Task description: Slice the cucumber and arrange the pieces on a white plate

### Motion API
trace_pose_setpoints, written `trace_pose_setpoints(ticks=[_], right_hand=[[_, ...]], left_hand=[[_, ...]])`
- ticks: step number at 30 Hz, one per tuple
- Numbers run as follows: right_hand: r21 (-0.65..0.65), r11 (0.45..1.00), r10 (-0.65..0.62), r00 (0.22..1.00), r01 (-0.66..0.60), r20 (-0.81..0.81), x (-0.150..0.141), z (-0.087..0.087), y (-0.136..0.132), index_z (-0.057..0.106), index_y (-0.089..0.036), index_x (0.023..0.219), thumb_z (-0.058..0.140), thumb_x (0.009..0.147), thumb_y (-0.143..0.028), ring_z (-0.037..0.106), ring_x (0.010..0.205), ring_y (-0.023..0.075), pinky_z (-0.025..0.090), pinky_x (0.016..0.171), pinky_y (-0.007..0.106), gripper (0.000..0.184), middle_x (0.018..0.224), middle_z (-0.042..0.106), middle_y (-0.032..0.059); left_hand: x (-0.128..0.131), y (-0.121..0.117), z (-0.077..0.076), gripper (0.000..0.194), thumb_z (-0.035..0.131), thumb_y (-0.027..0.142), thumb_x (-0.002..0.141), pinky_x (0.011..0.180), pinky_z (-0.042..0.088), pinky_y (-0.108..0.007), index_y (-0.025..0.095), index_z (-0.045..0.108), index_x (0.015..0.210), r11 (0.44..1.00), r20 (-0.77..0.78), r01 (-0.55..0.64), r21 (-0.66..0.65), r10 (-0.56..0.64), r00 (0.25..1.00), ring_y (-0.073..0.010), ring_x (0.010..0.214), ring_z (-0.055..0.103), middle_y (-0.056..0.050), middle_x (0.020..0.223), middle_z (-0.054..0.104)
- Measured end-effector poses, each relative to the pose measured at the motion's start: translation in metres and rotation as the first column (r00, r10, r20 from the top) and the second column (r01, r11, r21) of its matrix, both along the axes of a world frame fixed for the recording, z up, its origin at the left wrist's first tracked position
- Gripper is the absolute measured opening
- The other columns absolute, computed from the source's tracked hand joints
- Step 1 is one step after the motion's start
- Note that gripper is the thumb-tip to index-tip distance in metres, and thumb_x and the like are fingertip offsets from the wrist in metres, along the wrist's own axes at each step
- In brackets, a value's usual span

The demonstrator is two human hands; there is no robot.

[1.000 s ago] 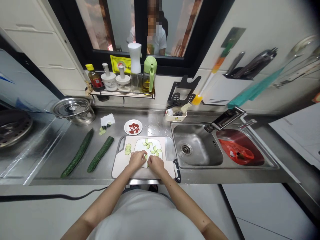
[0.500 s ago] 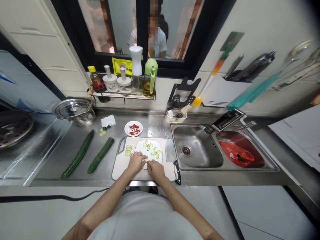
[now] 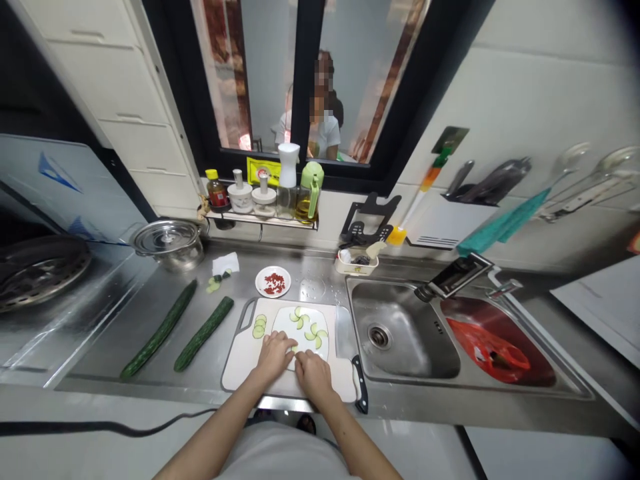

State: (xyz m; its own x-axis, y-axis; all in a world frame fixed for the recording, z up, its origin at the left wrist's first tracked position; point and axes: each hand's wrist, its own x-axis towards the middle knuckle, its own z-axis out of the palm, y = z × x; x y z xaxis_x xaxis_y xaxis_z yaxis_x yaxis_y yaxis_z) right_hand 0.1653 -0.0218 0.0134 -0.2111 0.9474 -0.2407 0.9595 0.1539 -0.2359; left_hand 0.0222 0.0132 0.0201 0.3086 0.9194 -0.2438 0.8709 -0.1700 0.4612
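Observation:
Close together over the near part of a white plate [image 3: 279, 325], my left hand [image 3: 274, 353] and my right hand [image 3: 313, 375] both have curled fingers. A pale green cucumber slice [image 3: 294, 348] shows at their fingertips, partly hidden by them. Farther up the plate, cut cucumber pieces form two pinwheels, one left [image 3: 299, 318] and one right [image 3: 316, 335]. Under the plate is a cutting board [image 3: 240, 377], with a short stack of round cucumber slices [image 3: 259, 327] on its left. A knife [image 3: 361, 385] lies along the board's right edge, black handle toward me.
Two whole cucumbers lie left, one longer [image 3: 161, 333] and one shorter [image 3: 204, 335]. Behind the board sits a small dish [image 3: 260, 288] of red bits. A double sink [image 3: 403, 333] is on the right; a lidded pot [image 3: 170, 247] stands back left. Someone shows in the window.
My view has tilted upward, so the counter sits lower in the picture. Both hands stay together over the near part of the plate, fingers only slightly shifted.

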Motion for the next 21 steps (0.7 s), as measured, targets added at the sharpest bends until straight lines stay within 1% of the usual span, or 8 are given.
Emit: trace_pose_setpoints(ticks=[7, 12, 16, 21], right_hand=[[0.031, 1.000, -0.007, 1.000, 0.008, -0.006, -0.0002, -0.0034, 0.0019, 0.064, -0.021, 0.099, 0.040, 0.090, -0.020, 0.061, 0.088, 0.0188, 0.036, 0.069, 0.027, 0.025, 0.094, 0.066, 0.0065], [0.040, 0.999, 0.025, 1.000, -0.025, 0.010, -0.0012, -0.0004, 0.0065, 0.064, -0.020, 0.098, 0.041, 0.087, -0.016, 0.061, 0.090, 0.0206, 0.038, 0.071, 0.028, 0.026, 0.095, 0.067, 0.0075], [0.042, 0.998, 0.047, 0.999, -0.048, 0.027, -0.0027, -0.0001, 0.0078, 0.064, -0.019, 0.102, 0.040, 0.086, -0.012, 0.061, 0.092, 0.0225, 0.039, 0.072, 0.029, 0.029, 0.098, 0.067, 0.0088], [0.065, 0.997, 0.032, 0.999, -0.035, 0.037, -0.0043, -0.0039, 0.0049, 0.063, -0.018, 0.107, 0.040, 0.084, -0.009, 0.060, 0.094, 0.0243, 0.040, 0.074, 0.031, 0.033, 0.103, 0.066, 0.0102]], left_hand=[[0.0022, -0.0008, -0.0012, 0.030, 0.049, 0.026, 0.087, 0.096, 0.029, -0.037, 0.028, 0.068, 0.111, 1.000, 0.034, -0.026, 0.008, 0.026, 0.999, -0.0244, 0.110, 0.048, -0.007, 0.108, 0.061], [0.0059, 0.0028, -0.0018, 0.029, 0.049, 0.027, 0.086, 0.094, 0.029, -0.038, 0.027, 0.068, 0.108, 0.999, 0.003, -0.036, -0.012, 0.036, 0.999, -0.0257, 0.110, 0.048, -0.007, 0.109, 0.061], [0.0082, 0.0045, -0.0002, 0.028, 0.048, 0.027, 0.087, 0.094, 0.028, -0.038, 0.027, 0.068, 0.106, 0.999, -0.014, -0.044, -0.011, 0.044, 0.999, -0.0249, 0.111, 0.048, -0.007, 0.109, 0.062], [0.0091, 0.0044, -0.0008, 0.028, 0.047, 0.027, 0.087, 0.094, 0.029, -0.037, 0.026, 0.068, 0.106, 0.999, -0.013, -0.042, -0.022, 0.042, 0.999, -0.0244, 0.112, 0.048, -0.007, 0.111, 0.062]])
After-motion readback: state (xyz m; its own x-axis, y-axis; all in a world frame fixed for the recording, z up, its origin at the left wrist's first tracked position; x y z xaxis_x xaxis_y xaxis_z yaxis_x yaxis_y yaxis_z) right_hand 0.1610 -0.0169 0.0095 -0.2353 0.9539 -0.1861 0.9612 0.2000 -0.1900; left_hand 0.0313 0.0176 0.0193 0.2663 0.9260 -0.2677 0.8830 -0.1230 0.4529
